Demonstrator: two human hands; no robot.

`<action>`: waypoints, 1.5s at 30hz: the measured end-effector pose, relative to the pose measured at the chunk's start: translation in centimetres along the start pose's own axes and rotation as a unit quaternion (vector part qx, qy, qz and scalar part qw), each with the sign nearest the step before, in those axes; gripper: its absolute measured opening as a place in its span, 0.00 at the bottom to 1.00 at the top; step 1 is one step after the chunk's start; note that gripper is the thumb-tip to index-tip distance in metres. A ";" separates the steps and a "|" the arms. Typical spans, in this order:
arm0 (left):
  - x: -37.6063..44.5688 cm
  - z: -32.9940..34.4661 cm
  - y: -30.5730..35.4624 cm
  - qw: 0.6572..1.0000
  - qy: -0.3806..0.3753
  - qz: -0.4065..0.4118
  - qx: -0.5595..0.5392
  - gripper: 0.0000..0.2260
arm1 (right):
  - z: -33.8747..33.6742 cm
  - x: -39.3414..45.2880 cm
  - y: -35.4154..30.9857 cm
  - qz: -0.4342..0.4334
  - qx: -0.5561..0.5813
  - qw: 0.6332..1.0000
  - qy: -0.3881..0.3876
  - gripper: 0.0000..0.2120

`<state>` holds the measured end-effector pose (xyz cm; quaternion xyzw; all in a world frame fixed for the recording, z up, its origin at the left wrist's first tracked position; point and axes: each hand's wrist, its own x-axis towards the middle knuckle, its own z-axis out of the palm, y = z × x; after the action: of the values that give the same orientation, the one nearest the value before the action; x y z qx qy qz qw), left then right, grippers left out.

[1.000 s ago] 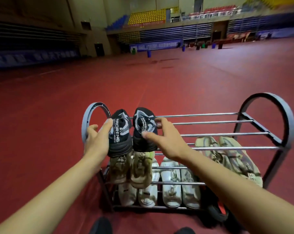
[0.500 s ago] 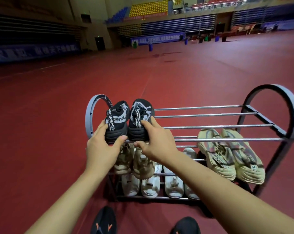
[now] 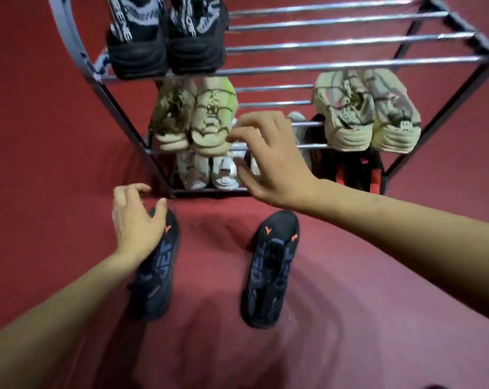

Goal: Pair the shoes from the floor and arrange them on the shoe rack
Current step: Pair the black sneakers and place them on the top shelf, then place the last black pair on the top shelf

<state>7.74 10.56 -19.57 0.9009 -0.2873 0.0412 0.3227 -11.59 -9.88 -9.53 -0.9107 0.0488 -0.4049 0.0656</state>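
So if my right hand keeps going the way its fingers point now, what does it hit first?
Probably the tan shoe on the middle shelf: the right hand is open, fingers aimed left toward it, fingertips just short. Depth is unclear, so it may pass in front.

- Floor [image 3: 41, 136]: one unbroken dark red surface, matte, filling the whole view on every side; no lines or markings show on it.
- Floor, near part [image 3: 336, 318]: paler, a pinkish red, with faint curved ripples in the picture, likely blur.
- Shadows: a dark patch on the floor at bottom centre [image 3: 198, 357]; another dark strip on the floor along the left foot of the metal frame.
- Light: soft, from above; bright glints run along the chromed bars of the frame at the top of the view.
- Walls, windows, other furniture: outside the view, which looks steeply down.
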 end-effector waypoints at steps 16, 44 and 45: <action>-7.0 2.9 -2.7 0.948 -0.157 -0.278 0.005 0.25 | 6.7 -16.0 -2.5 0.555 0.081 0.702 -0.438 0.23; -16.6 8.4 6.6 0.896 -0.239 -0.359 -0.106 0.09 | 2.0 -19.2 2.1 0.603 0.020 0.686 -0.406 0.17; -16.7 8.3 6.2 0.910 -0.241 -0.329 -0.079 0.07 | 1.8 -19.4 1.8 0.577 0.017 0.701 -0.419 0.13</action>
<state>-10.39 9.86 -27.01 0.8986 -0.0458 -0.3086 0.3086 -23.28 -8.76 -25.20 -0.7784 0.5255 0.1351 0.3157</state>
